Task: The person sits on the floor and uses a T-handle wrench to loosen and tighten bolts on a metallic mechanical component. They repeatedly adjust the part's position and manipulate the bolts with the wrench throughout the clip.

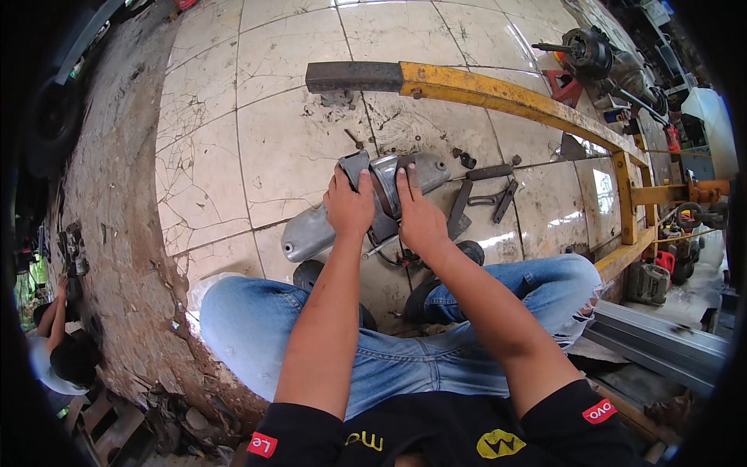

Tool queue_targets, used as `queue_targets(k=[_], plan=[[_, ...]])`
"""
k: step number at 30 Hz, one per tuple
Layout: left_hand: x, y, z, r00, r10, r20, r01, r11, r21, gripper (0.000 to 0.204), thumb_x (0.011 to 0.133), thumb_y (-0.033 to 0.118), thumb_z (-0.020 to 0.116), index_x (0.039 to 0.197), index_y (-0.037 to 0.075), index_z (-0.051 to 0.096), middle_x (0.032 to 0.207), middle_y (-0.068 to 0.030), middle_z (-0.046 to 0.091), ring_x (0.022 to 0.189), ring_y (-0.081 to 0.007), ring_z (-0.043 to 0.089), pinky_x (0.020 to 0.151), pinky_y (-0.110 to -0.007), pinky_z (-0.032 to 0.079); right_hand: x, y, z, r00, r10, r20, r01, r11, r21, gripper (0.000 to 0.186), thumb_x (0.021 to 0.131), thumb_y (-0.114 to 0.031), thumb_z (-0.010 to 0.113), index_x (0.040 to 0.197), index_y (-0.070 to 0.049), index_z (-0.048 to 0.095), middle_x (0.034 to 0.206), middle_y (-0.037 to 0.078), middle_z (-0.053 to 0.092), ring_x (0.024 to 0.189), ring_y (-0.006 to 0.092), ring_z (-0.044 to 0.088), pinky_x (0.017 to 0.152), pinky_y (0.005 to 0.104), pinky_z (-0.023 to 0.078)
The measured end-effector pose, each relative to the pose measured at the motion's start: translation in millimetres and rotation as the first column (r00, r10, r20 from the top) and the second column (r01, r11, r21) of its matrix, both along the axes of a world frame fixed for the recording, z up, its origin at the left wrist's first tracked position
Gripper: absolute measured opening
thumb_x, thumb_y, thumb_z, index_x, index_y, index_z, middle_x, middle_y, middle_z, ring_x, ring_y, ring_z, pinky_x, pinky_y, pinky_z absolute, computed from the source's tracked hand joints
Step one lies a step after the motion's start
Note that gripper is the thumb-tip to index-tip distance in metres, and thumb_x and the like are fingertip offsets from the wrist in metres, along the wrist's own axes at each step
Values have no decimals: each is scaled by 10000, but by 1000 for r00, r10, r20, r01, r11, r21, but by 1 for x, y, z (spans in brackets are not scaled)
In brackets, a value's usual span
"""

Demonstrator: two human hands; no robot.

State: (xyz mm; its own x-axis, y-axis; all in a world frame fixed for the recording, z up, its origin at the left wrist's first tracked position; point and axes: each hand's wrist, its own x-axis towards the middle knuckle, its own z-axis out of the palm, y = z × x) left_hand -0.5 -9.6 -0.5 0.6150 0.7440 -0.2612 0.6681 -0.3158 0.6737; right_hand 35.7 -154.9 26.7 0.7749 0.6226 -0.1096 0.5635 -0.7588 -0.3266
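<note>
On the tiled floor in front of my crossed legs lies a long grey metal part with rounded ends and a hole at each tip. Over its middle stands a grey metal bracket with a dark band across it. My left hand grips the bracket's left side, its thumb along the face. At the right side, my right hand presses on the bracket with its first fingers stretched forward and its other fingers hidden. A thin rod and a dark cable show below, near my shoes.
To the right lie a dark-handled tool, flat dark metal pieces and small nuts. A yellow hoist frame spans the far side. At the far left another person works beside bare, broken ground.
</note>
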Motion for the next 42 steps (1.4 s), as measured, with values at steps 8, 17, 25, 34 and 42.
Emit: queue_targets(k=[8,17,25,34,42], plan=[[-2,1,1,1000,17,9,-16,1000,-16,749,941,548,519,1505,73,387,1492,-157,465,1336,-402,427,1057,-573,379,3,-2,3,999,40,-1,-40,996,-74,869,770,2,554,1571,-87,233,1631,187,222,797,403,687,659,480,558],[-2,-2,2,999,37,10,-37,999,-6,733,940,552,518,1501,94,399,1486,-149,471,1335,-400,430,1057,-588,367,23,6,23,997,35,-63,-44,988,-147,817,797,-13,540,1556,-80,247,1619,188,253,880,411,695,712,478,564],[-1,-1,2,999,41,-2,-41,999,-6,731,937,553,521,1499,102,402,1481,-148,476,1338,-397,426,1056,-600,360,24,13,27,998,59,-35,-65,975,-212,712,855,-52,523,1532,-56,302,1611,157,294,817,358,714,717,474,577],[-1,-2,5,1000,24,16,-25,999,46,751,942,548,519,1474,26,423,1431,-206,511,1282,-419,480,1052,-508,411,33,15,29,997,45,-67,-59,973,-224,701,862,-47,510,1532,-60,303,1612,156,292,940,371,704,759,455,572],[-1,0,4,999,30,27,-31,999,45,740,942,538,521,1467,25,432,1415,-204,526,1272,-424,485,1055,-503,408,29,11,28,994,96,-58,-105,979,-174,738,826,-46,544,1532,-106,337,1598,115,336,969,367,695,769,463,569]])
